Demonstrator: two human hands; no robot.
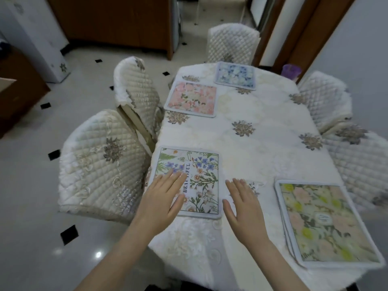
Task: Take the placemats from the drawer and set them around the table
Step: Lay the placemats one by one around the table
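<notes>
- Table: covered with a white quilted cloth bearing brown flower motifs; it runs from the near edge to the far end of the view.
- Green mat: printed with ferns, blue and orange flowers and a vertical word; it lies flat at the near left edge of the table.
- Left hand: fingers straight and spread, palm down, resting flat on the left part of the green mat.
- Right hand: fingers straight and slightly spread, palm down, over the cloth just right of the green mat; whether it touches the cloth cannot be told.
- Yellow stack: mats piled at the near right of the table, the top one with yellow and pink flowers; edges of others show under its left side.
- Pink mat: flat at the far left edge.
- Blue mat: flat at the far end, just beyond the pink mat.
- Chairs: quilted covers; two stand on the left, one at the far end, two on the right.
- Floor: pale glossy tiles with small black insets.
</notes>
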